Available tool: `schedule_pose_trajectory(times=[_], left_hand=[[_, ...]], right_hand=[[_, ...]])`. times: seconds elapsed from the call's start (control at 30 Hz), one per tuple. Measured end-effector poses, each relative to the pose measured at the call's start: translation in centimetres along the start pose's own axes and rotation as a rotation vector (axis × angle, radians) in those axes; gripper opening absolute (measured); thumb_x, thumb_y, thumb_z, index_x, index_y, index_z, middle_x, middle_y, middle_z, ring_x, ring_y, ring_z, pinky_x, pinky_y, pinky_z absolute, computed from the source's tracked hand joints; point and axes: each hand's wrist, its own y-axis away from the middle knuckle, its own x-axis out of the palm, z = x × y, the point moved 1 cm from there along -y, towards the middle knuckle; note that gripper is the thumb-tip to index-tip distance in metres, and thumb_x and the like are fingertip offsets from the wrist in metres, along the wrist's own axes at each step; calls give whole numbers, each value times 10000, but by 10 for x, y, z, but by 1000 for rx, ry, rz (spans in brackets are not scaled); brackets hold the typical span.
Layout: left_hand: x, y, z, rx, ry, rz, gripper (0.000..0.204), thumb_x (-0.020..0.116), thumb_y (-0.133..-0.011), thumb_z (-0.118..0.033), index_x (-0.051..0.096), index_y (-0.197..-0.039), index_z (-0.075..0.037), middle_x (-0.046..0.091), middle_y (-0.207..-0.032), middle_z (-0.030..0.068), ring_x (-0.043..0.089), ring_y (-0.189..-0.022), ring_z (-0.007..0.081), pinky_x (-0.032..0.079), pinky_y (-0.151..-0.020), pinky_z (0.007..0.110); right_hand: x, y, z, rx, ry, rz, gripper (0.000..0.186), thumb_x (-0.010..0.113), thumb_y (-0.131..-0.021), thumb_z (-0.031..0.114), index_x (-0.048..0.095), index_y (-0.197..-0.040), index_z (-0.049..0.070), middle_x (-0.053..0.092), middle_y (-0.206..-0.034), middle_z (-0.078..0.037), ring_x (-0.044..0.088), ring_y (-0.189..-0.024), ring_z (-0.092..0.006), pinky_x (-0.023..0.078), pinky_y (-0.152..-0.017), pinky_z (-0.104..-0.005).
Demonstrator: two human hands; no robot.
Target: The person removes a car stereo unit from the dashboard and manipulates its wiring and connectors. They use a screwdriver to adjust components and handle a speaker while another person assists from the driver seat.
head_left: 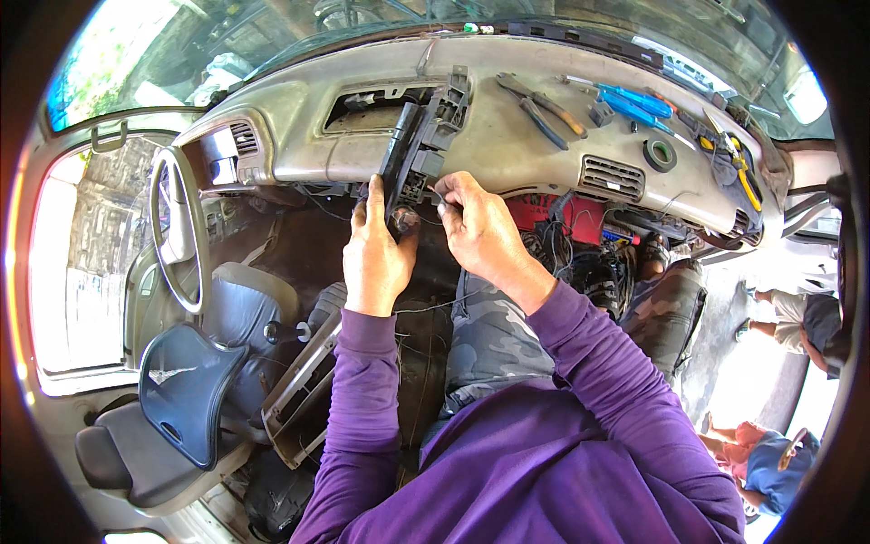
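Note:
My left hand (376,254) is closed around the lower end of a long black plastic bracket (424,150) with square housings along its side. The bracket stands tilted against the beige dashboard (299,154), in front of its rectangular opening. Close beside the bracket's lower end, my right hand (480,222) is closed in a pinch. A thin, dark bit shows at its fingertips, too small to name. Loose thin wires (435,306) hang below my hands.
On the dashboard lie pliers (542,109), blue-handled tools (634,104), a black tape roll (660,155) and a yellow-handled tool (745,172). The steering wheel (178,231) and a long trim panel (304,390) are left. A red box (580,218) sits under the dash. Two people (770,467) are outside right.

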Motion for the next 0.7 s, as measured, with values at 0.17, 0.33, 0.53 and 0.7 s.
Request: schedule_pose_trajectory(times=[0.17,0.33,0.53,0.7], left_hand=[[1,1,1,-15,-8,-2,882,780,-913,-302,333,-1660,-161,566,-1421,391,719,-1021,539,616,-808,554],[5,1,0,-31,-16,-18,888,775,-906,-290,325,-1663,-171,544,-1437,408,715,-1015,553,618,-803,561],[4,3,-3,-45,-17,-10,876,759,-911,-284,324,-1665,-184,532,-1440,422,713,-1019,556,623,-801,558],[5,2,-5,-72,-9,-17,858,756,-915,-275,344,-1659,-166,556,-1432,384,707,-1052,537,613,-843,545]], right_hand=[[-4,-6,12,99,73,40,175,711,-964,158,710,-1072,22,762,-1011,-209,732,-927,-434,580,-807,-508],[-4,-8,18,-152,394,-150,116,758,-917,160,739,-904,46,712,-883,-121,717,-794,-354,571,-693,-448],[-2,-13,14,-318,419,-196,100,762,-870,146,707,-845,65,665,-818,-99,695,-752,-342,562,-670,-451],[2,-14,13,-312,416,-170,99,761,-865,140,700,-841,66,668,-812,-96,698,-759,-336,564,-672,-446]])
